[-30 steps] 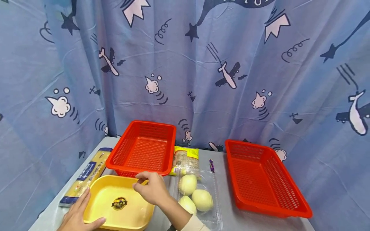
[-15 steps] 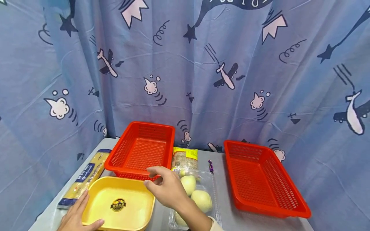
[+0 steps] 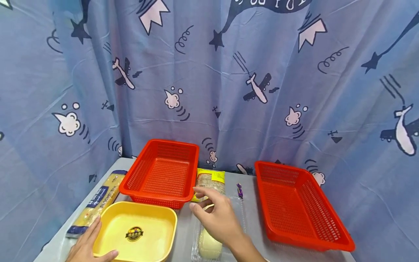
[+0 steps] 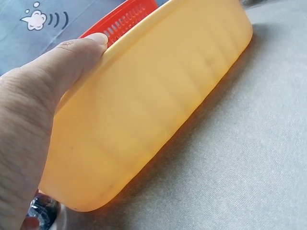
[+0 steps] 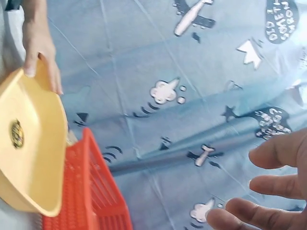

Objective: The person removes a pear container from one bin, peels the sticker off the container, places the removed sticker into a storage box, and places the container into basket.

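At the lower left in the head view, my left hand (image 3: pixel 86 243) spans the near-left corner of a yellow plastic basin (image 3: pixel 160 225). Its thumb lies over the rim in the left wrist view, and the fingers reach along the outer side. The basin holds nothing but a printed round logo on its floor. Over a clear plastic box (image 3: pixel 243 218) hovers my right hand (image 3: pixel 220 216), thumb and fingers parted, nothing between them. Pale yellow-green round fruits, one of them a fruit (image 3: pixel 209 245) below the wrist, sit in that box, partly hidden by the hand.
Behind the basin stands a red basket (image 3: pixel 167 176); a second red basket (image 3: pixel 294 207) is at the right. A long noodle packet (image 3: pixel 98 200) lies along the left edge. A yellow-topped bag (image 3: pixel 211 178) and a purple-wrapped candy (image 3: pixel 240 190) lie at the back. A blue curtain (image 3: pixel 209 91) hangs behind.
My right hand has moved rightward from above the basin to above the clear box, its thumb and fingers spreading wider. The left hand stays at the basin's corner.
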Available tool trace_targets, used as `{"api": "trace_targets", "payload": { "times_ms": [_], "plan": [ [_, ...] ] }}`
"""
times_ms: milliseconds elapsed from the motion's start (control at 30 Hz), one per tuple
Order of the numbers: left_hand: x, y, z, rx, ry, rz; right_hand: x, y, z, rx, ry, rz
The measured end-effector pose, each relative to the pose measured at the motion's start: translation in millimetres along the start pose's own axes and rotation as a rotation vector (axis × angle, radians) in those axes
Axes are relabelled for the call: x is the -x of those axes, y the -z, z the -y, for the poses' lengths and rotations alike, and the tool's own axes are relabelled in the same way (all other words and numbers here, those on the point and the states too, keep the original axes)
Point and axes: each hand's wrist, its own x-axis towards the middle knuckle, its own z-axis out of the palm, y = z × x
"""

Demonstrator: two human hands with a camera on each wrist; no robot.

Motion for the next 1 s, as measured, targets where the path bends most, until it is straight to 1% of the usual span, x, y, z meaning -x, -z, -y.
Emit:
{"api": "trace_targets", "payload": {
  "times_ms": [133,233,367,500,700,867,1000],
  "plan": [
    [-0.8,-2.0,1.9,0.010,0.018,0.016,4.2,14.8,-2.1,0.002,0.010,-0.076],
    [-1.5,-2.8,3.6,0.010,0.022,0.017,7.9,23.6,-5.9,-0.018,0.004,-0.108],
    [-2.5,-3.5,5.0,0.008,0.009,0.011,13.6,32.6,-11.4,-0.035,-0.008,-0.143],
    [-3.6,-3.1,3.9,0.009,0.017,0.021,18.1,39.3,-14.6,-0.019,-0.029,-0.171],
    [-3.3,-2.0,1.6,0.016,0.030,0.030,26.5,46.9,-16.8,-0.006,-0.097,-0.192],
    [-3.3,-1.6,1.6,0.017,0.038,0.031,32.5,51.8,-20.8,-0.012,-0.091,-0.211],
    [-2.1,-1.7,2.1,0.021,0.035,0.035,36.8,55.0,-22.6,-0.006,-0.123,-0.227]
  ]
}}
